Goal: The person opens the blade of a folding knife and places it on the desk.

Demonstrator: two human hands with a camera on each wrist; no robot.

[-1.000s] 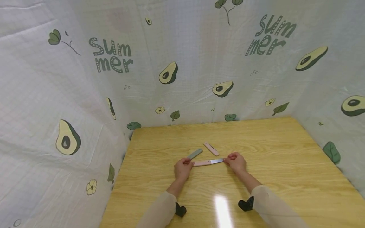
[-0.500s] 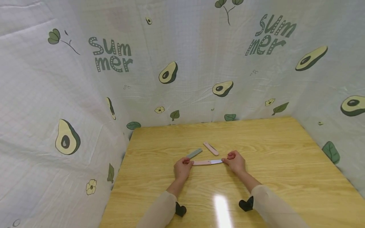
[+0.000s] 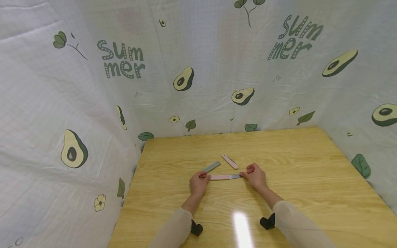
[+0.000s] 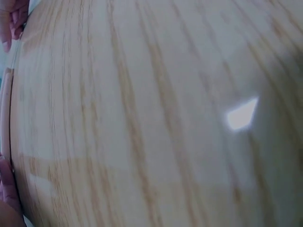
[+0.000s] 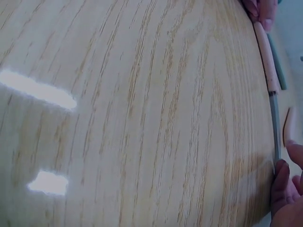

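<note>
Pinching the unfolded pink knife by its handle in my left hand and by its blade in my right hand, I probably steady it from both ends. A green knife and folded pink knife lie just farther, on the glossy wooden tabletop; avocado-print cloth hangs left, far and right.
</note>
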